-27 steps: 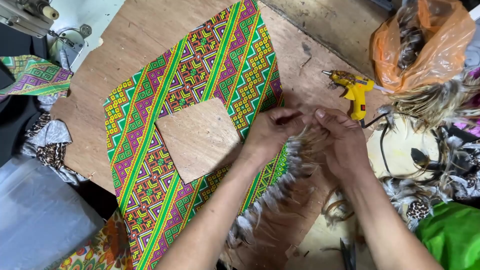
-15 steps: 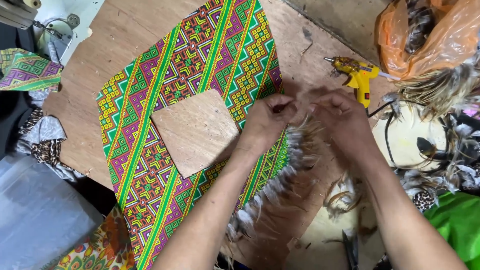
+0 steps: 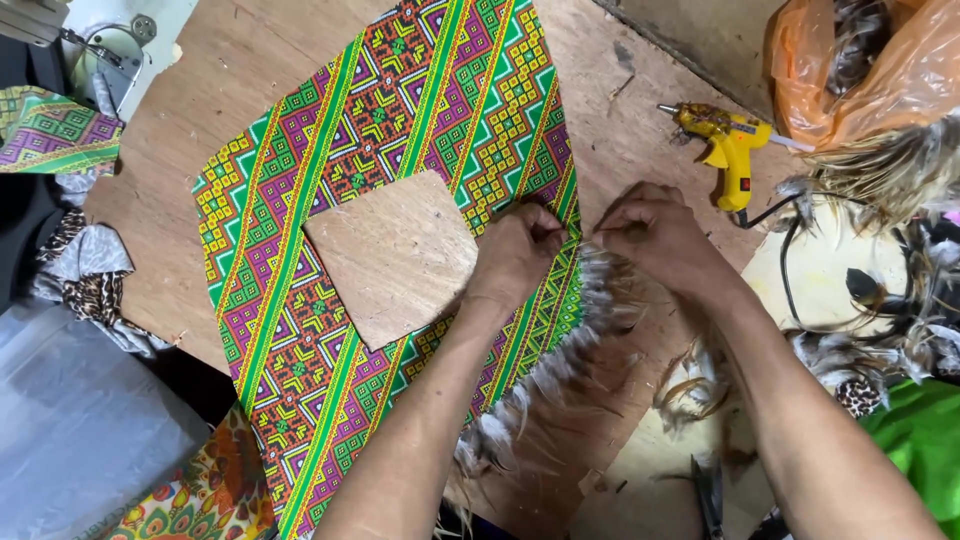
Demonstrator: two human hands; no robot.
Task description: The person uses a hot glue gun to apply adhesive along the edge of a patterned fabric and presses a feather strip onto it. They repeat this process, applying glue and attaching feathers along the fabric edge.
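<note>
Fingers of both hands pinch at the cloth's point(image 3: 400, 150) right edge, left hand point(image 3: 518, 250) pressing it flat, right hand point(image 3: 655, 232) closed on a feather point(image 3: 600, 290) so it lines up with the fringe trailing below them. Just beyond the right fingers lies a glue gun point(image 3: 728, 140) on the worktop point(image 3: 250, 60), within easy reach.

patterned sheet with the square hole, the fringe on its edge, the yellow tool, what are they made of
Patterned sheet: looks like printed woven cloth, matte, lying flat. Fringe: feathers, soft grey and brown barbs, pinched by the left hand and right hand. Yellow glue gun: glossy moulded plastic, likely with a metal nozzle.
</note>
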